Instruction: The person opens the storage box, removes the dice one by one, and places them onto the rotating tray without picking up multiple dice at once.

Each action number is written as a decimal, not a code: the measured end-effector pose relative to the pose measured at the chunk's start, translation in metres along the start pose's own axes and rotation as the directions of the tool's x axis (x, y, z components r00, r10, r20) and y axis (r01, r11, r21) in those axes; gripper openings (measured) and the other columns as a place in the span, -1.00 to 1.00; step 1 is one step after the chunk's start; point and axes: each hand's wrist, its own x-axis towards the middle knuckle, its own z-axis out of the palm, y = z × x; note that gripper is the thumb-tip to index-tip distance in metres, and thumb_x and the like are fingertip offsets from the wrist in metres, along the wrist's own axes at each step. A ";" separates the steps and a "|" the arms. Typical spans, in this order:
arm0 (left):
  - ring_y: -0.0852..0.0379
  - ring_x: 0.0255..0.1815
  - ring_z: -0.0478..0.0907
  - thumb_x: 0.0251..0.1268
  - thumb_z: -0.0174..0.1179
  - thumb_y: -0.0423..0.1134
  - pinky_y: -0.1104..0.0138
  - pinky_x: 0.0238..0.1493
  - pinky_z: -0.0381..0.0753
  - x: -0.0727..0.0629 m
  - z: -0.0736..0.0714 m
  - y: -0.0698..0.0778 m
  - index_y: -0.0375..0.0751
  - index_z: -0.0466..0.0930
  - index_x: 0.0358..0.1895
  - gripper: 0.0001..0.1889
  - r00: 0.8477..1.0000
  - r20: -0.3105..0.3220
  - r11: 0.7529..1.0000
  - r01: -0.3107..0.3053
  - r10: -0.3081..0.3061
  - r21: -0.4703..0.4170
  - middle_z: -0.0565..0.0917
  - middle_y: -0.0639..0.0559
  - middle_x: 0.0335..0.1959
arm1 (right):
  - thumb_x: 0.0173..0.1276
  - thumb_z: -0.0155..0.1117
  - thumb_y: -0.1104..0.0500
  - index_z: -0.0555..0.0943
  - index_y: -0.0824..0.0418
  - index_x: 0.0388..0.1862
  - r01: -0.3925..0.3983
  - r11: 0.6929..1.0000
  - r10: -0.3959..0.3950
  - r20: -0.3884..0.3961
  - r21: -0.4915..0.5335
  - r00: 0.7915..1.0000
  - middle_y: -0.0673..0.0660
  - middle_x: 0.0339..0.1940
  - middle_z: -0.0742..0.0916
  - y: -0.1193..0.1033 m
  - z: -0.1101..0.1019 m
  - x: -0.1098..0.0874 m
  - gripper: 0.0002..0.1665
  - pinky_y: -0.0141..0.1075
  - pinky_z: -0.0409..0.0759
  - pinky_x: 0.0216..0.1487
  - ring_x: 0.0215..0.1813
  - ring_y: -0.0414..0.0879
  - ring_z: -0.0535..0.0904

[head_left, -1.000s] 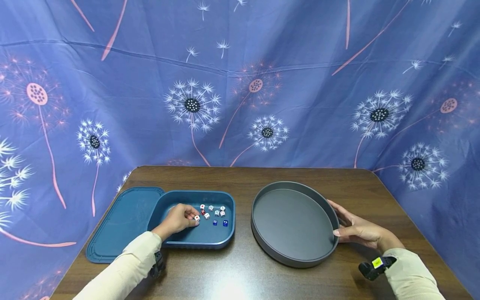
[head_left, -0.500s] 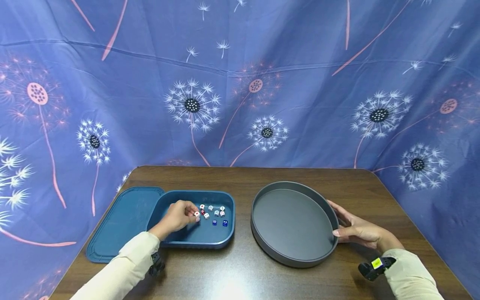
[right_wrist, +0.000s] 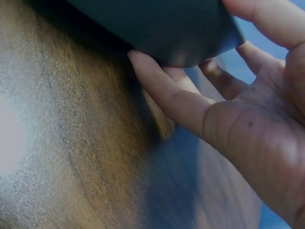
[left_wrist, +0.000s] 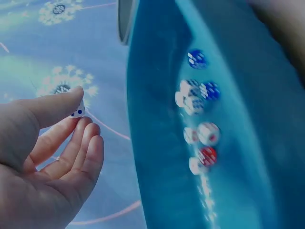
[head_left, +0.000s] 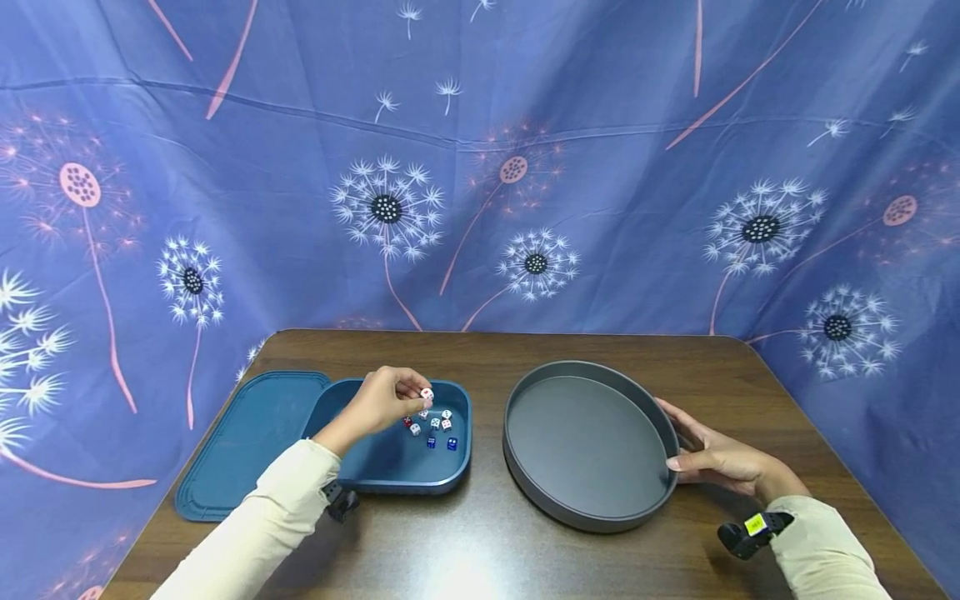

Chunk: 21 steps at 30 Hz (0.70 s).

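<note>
Die (head_left: 427, 393) in left hand (head_left: 377, 405), pan (head_left: 591, 450) in right hand (head_left: 729, 464)

Die: one, white; red pip in the head view, blue pips in the left wrist view. Pinched between thumb and fingertips of the left hand, raised off the floor of the box (head_left: 386, 468), towards its far wall.

Box: one, blue, open-topped, rounded corners. Stands on the left half of the desk (head_left: 570, 567), back from the near edge. Contents: loose dice grouped in its right half. Blue dice (head_left: 431, 442), two, nearest the near wall; red die (head_left: 408, 422), one, at the left of the group; the rest white. Several blurred in the left wrist view.

Lid (head_left: 247, 442): one, blue, flat, with raised border. Lies along the desk's left edge; its right side is hidden by the box.

Pan: one, dark grey, round, shallow. Sits between the box and the desk's right edge, apart from both. Right hand grasps its right side, thumb at the rim, fingers against the outer wall.

Sleeves (head_left: 258, 521): two, cream. Black unit (head_left: 742, 543) at the right wrist, yellow label (head_left: 754, 525).

Cloth (head_left: 637, 275): blue, dandelion print, behind the desk's far edge.
</note>
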 end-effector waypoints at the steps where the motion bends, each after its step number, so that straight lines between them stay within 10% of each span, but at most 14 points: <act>1: 0.22 -0.42 0.58 0.07 0.40 -0.32 0.35 -0.37 0.56 0.002 0.001 0.003 -0.21 0.70 -0.28 -0.86 1.000 0.005 1.000 -0.005 0.005 -0.003 0.67 0.08 -0.48 | 0.33 0.13 0.39 -0.47 0.03 0.53 -0.001 1.000 0.001 -0.001 -0.002 1.000 0.30 0.48 -0.45 0.000 0.000 0.000 0.16 0.10 0.45 0.15 0.36 0.08 0.24; 21: 0.24 -0.44 0.58 0.07 0.39 -0.37 0.46 -0.40 0.55 0.031 0.055 0.051 -0.23 0.69 -0.30 -0.89 0.987 0.101 0.991 -0.118 0.123 -0.059 0.68 0.06 -0.47 | 0.31 0.16 0.39 -0.45 0.01 0.53 0.002 1.000 -0.002 0.000 0.021 1.000 0.28 0.48 -0.45 -0.001 0.001 0.001 0.18 0.10 0.45 0.15 0.34 0.01 0.25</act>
